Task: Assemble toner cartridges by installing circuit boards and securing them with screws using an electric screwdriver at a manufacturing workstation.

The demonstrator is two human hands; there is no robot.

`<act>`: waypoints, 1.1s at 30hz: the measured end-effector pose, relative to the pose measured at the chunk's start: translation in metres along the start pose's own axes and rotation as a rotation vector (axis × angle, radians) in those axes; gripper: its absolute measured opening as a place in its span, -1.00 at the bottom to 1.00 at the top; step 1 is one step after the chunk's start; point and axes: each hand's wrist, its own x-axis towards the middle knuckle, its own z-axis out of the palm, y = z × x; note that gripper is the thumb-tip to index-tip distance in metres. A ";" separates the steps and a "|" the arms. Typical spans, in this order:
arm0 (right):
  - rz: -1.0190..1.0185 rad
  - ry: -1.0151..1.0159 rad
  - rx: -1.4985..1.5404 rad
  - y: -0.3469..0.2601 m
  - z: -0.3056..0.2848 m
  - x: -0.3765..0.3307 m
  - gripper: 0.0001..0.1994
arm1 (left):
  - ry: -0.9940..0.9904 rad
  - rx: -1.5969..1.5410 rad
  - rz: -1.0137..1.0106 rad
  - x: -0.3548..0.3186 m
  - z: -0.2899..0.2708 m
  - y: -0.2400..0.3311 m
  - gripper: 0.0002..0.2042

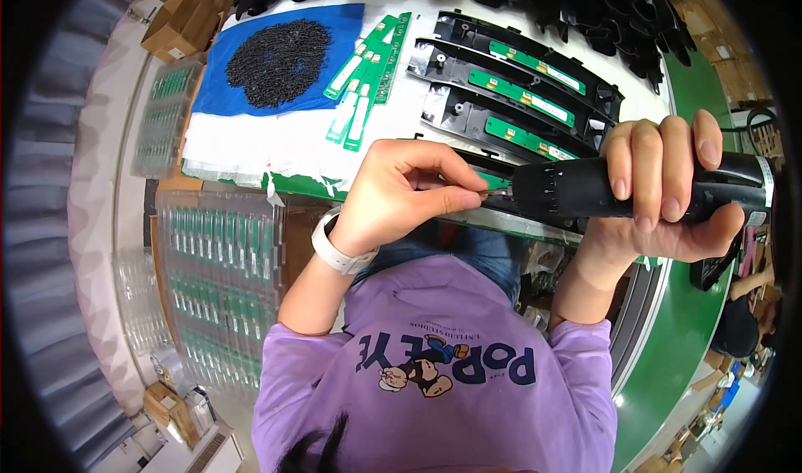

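Note:
My right hand (660,176) is wrapped round a black electric screwdriver (576,187), held level with its bit end toward the left. In front of that end, my left hand (418,185) pinches thumb and forefinger together at the tip of the thin metal bit (499,192). Whatever small piece lies between those fingertips is too small to make out. Just beyond the hands, several curved black plastic housings (434,59) lie in a row, with narrow green circuit boards (521,97) on them. The nearest housing is partly hidden by my hands and the screwdriver.
A heap of small black screws (280,62) lies on a blue cloth (219,76) at the back left. Loose green circuit boards (361,84) are beside it. Clear plastic trays (219,260) of boards stand at the left. Black plastic parts (576,5) are piled along the far edge.

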 end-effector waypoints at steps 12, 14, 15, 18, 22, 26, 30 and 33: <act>0.112 -0.095 -0.424 -0.065 -0.025 -0.029 -0.51 | 0.010 1.027 0.637 0.015 0.025 -0.011 -0.52; 0.107 -0.170 -0.507 -0.074 -0.030 -0.038 -0.45 | -0.022 1.048 0.637 0.016 0.024 -0.017 -0.54; 0.106 -0.162 -0.514 -0.075 -0.031 -0.042 -0.45 | -0.041 1.083 0.630 0.016 0.024 -0.019 -0.56; 0.075 -0.060 -0.501 -0.070 -0.034 -0.049 -0.49 | -0.039 1.097 0.609 0.015 0.024 -0.024 -0.62; 0.066 -0.044 -0.480 -0.066 -0.036 -0.049 -0.50 | -0.019 1.104 0.612 0.014 0.024 -0.026 -0.66; 0.074 0.019 -0.520 -0.064 -0.031 -0.051 -0.52 | -0.011 1.094 0.631 0.015 0.027 -0.027 -0.68; 0.109 -0.060 -0.486 -0.059 -0.031 -0.046 -0.60 | 0.001 1.096 0.639 0.013 0.027 -0.028 -0.69; 0.182 0.123 -0.652 -0.054 -0.017 -0.049 -0.62 | 0.002 1.097 0.640 0.013 0.027 -0.029 -0.69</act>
